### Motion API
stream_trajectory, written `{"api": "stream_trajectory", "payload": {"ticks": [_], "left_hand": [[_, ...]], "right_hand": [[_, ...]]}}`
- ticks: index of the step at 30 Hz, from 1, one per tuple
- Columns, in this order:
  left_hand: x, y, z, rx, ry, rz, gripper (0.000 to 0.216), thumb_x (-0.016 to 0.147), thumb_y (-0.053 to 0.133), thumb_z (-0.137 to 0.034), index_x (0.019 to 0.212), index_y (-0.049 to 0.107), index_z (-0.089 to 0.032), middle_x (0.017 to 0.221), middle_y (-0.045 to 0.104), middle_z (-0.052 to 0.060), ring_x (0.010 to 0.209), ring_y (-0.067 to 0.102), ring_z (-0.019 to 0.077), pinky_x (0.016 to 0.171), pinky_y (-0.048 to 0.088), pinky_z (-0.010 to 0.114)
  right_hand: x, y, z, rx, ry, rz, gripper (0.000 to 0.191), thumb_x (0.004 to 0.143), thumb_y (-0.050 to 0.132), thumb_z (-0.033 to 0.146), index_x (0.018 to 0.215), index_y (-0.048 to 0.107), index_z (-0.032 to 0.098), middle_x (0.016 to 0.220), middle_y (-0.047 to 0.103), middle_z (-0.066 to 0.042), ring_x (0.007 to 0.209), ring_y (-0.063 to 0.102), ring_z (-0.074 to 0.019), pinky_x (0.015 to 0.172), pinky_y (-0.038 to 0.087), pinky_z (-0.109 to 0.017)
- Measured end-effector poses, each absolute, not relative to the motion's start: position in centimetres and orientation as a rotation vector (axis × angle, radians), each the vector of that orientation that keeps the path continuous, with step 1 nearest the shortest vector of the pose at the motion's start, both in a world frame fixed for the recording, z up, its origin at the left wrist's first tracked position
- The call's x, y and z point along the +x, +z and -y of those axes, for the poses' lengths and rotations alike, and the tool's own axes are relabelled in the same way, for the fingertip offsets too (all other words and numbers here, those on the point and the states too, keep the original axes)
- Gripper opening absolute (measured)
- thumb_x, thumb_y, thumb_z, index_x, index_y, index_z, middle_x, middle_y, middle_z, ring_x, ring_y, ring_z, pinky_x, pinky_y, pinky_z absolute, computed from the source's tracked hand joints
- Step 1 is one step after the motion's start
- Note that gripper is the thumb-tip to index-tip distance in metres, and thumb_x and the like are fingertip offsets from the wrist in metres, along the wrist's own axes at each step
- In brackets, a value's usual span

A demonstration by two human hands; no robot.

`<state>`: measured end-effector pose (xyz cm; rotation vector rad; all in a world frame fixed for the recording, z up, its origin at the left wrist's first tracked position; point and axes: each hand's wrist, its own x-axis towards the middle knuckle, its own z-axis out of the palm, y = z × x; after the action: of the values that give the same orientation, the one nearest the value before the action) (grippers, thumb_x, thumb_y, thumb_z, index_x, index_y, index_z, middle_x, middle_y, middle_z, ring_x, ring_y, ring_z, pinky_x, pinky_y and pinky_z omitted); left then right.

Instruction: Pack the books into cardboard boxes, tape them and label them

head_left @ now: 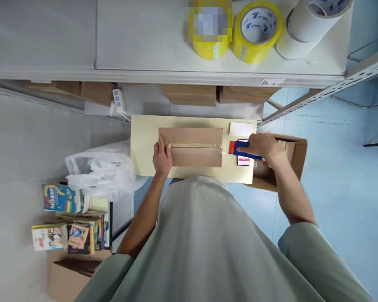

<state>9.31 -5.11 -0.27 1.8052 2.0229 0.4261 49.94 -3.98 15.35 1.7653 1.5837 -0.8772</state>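
Observation:
A long, closed cardboard box (195, 158) lies on a pale yellow board (145, 126), with shiny tape along its middle seam. My left hand (162, 158) grips the box's left end, its finger and thumb pressed on the top. In my right hand (264, 146) is what looks like a blue tape dispenser (248, 154) with a red front end, just off the box's right end. A thin clear strip shows between that red end and the box. Beneath the dispenser lies a phone (243, 162), partly covered, and behind it a small white card or label stack (240, 128).
Yellow tape rolls (257, 50) and white rolls (297, 46) stand on the shelf (145, 37) above. An open carton (297, 163) sits at the board's right. Left are white plastic bags (103, 170), stacked books (59, 198) and a power strip (119, 100).

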Motion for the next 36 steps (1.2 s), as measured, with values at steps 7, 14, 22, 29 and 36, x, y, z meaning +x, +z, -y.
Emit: {"api": "stream_trajectory", "payload": {"ticks": [7, 14, 22, 29, 36], "left_hand": [[9.4, -0.1, 5.1, 1.825, 0.423, -2.046, 0.085, 0.115, 0.026, -0.074, 0.177, 0.042, -0.018, 0.16, 0.062, 0.024, 0.152, 0.059, 0.0397, 0.125, 0.052, 0.056], [10.1, 0.5, 5.0, 1.813, 0.337, -2.112, 0.085, 0.115, 0.024, -0.072, 0.178, 0.041, -0.019, 0.158, 0.064, 0.024, 0.144, 0.065, 0.0423, 0.117, 0.058, 0.056], [9.9, 0.4, 5.1, 1.829, 0.367, -2.079, 0.087, 0.115, 0.023, -0.074, 0.178, 0.041, -0.018, 0.158, 0.065, 0.023, 0.145, 0.066, 0.0414, 0.115, 0.059, 0.052], [10.2, 0.6, 5.4, 1.838, 0.391, -2.059, 0.086, 0.116, 0.022, -0.07, 0.179, 0.038, -0.013, 0.157, 0.064, 0.027, 0.143, 0.067, 0.0431, 0.113, 0.059, 0.052], [10.4, 0.7, 4.9, 1.799, 0.418, -2.028, 0.075, 0.118, 0.033, -0.063, 0.176, 0.045, -0.017, 0.153, 0.066, 0.026, 0.138, 0.071, 0.0416, 0.11, 0.061, 0.049]], "right_hand": [[46.7, 14.6, 4.7, 1.815, -0.83, -1.609, 0.05, 0.111, 0.062, 0.052, 0.131, 0.078, 0.01, 0.127, 0.08, -0.028, 0.121, 0.077, -0.0388, 0.093, 0.056, -0.039], [44.6, 13.2, 6.7, 1.857, -0.76, -1.714, 0.042, 0.113, 0.055, 0.042, 0.119, 0.083, 0.011, 0.123, 0.08, -0.03, 0.114, 0.077, -0.041, 0.088, 0.054, -0.042], [43.7, 13.4, 7.8, 1.89, -0.681, -1.731, 0.043, 0.114, 0.054, 0.041, 0.117, 0.084, 0.011, 0.118, 0.082, -0.028, 0.11, 0.078, -0.0389, 0.084, 0.053, -0.04], [44.8, 14.6, 8.5, 1.875, -0.632, -1.724, 0.049, 0.114, 0.058, 0.05, 0.127, 0.08, 0.008, 0.124, 0.081, -0.026, 0.119, 0.078, -0.0368, 0.088, 0.052, -0.036], [41.3, 14.7, 8.7, 1.964, -0.518, -1.675, 0.039, 0.114, 0.057, 0.036, 0.125, 0.082, 0.007, 0.126, 0.08, -0.03, 0.12, 0.078, -0.037, 0.091, 0.053, -0.037]]}}
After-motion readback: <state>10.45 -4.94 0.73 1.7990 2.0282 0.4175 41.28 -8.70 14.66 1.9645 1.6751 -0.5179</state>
